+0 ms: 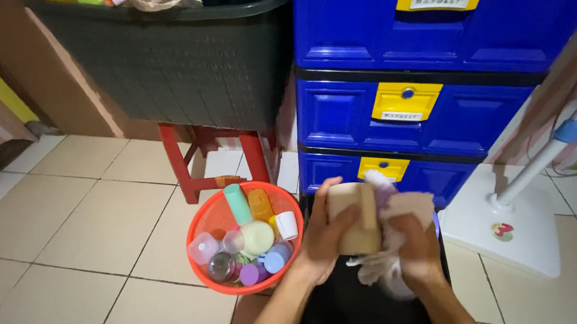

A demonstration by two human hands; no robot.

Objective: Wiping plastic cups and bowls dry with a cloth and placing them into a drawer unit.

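Gripping a small tan rectangular container (353, 217), the left hand (324, 240) has its thumb across the front face and its fingers curled round the left edge, so it's closed snugly on the thing. The container sits upright, held out over the person's dark lap, right in front of the bottom drawer of the cabinet.

The right hand (413, 244) is bunched up in a pale, lilac-ish cloth (393, 202), closed around it, and the cloth is pressed against the container's right side and spills over the top and down below the knuckles. Can't really make out the individual fingers on that side since the cloth covers most of them and it's a bit blurred.

Just to the left of the left hand there's an orange mesh basket (201, 222) on the tiled floor (70, 231), stuffed with little bottles and jars: a mint green tube, an orange one, a cream round lid, some purple and blue caps. Behind the hands stands a blue plastic drawer cabinet (461, 113) with yellow handles. Further back on the left, a dark laundry basket (180, 61) sits on a red stool (197, 158). Off to the right is the white base of a standing fan (510, 228).
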